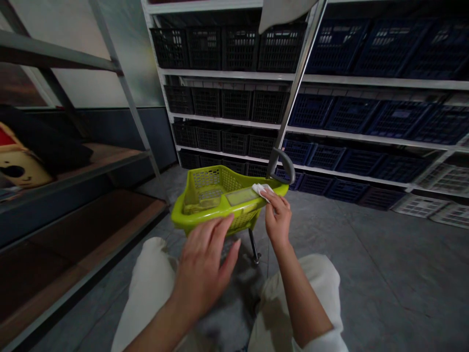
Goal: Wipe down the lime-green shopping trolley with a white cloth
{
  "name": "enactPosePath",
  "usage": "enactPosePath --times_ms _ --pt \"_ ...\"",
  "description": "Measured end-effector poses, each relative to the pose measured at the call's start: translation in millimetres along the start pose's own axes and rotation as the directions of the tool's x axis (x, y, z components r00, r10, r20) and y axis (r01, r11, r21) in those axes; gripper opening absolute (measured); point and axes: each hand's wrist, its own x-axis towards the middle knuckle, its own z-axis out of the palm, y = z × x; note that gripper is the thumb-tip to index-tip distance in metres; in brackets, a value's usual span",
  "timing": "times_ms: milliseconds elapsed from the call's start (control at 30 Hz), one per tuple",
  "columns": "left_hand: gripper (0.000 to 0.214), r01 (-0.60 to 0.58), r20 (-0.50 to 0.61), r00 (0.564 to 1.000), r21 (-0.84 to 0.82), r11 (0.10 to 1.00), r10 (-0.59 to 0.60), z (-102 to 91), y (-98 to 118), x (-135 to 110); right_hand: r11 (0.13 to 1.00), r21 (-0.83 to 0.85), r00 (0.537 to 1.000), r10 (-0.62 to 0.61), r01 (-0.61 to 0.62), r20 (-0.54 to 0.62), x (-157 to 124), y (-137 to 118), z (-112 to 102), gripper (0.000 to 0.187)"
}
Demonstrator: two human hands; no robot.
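A lime-green plastic basket (205,214) with perforated walls stands in front of me on a metal leg (253,244). My right hand (277,215) pinches a white cloth or tissue (263,189) and presses it on the basket's rim, close to the right end. Just left of the cloth, a pale flat panel (242,196) lies along the top of the rim. My left hand (207,259) is open in front of the basket's near side, thumb and fingers apart. Whether its fingertips touch the rim I cannot tell.
A metal pole (298,83) rises from the basket's right end, beside a grey curved handle (287,166). Behind stand white shelves (238,73) with black crates (240,46) and blue crates (337,46). A metal-framed rack (135,159) with brown boards is on the left.
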Motion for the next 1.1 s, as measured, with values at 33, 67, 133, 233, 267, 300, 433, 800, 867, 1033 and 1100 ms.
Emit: enactPosePath --times_ms 33,67,133,233,267,300,433,800,867,1033,1100 --pt "0.056 -0.004 0.039 0.999 0.04 0.999 0.003 6.0 -4 5 1.0 0.003 1.0 -0.001 0.001 -0.007 0 1 1 0.039" --pt "0.063 -0.016 0.085 0.996 0.086 0.996 0.008 13.2 -7 10 1.0 0.003 1.0 -0.002 0.002 -0.014 0 2 1 0.039" --pt "0.072 -0.05 0.165 0.986 0.166 0.985 0.022 28.7 -12 17 1.0 -0.002 1.0 -0.003 0.003 -0.019 1 5 2 0.038" --pt "0.074 -0.049 0.217 0.976 0.223 0.974 -0.001 46.7 -12 19 0.999 -0.044 1.0 -0.02 0.019 -0.005 0 0 2 0.038" --pt "0.075 -0.031 0.218 0.976 0.234 0.972 -0.021 50.4 -10 18 0.997 -0.076 1.0 -0.03 0.03 0.003 -2 -6 3 0.039" --pt "0.075 -0.012 0.214 0.976 0.244 0.97 -0.041 53.2 -7 16 0.993 -0.111 0.999 -0.046 0.047 0.012 -5 -14 3 0.04" --pt "0.075 0.046 0.173 0.98 0.271 0.961 -0.096 59.0 1 11 0.964 -0.161 0.966 -0.18 0.211 0.188 -23 -51 6 0.05" --pt "0.073 0.091 0.187 0.972 0.257 0.962 -0.142 58.7 3 12 0.956 -0.246 0.987 -0.148 0.161 0.069 -21 -20 6 0.054" --pt "0.073 0.08 0.201 0.97 0.272 0.959 -0.138 58.9 2 11 0.934 -0.175 0.937 -0.269 0.31 0.223 -28 -32 7 0.058" --pt "0.074 0.079 0.221 0.965 0.278 0.957 -0.144 56.2 2 12 0.929 -0.164 0.938 -0.305 0.332 0.167 -27 -11 5 0.057" --pt "0.074 0.077 0.225 0.964 0.274 0.959 -0.142 56.0 3 14 0.955 -0.224 0.98 -0.199 0.195 0.004 -24 0 7 0.057"
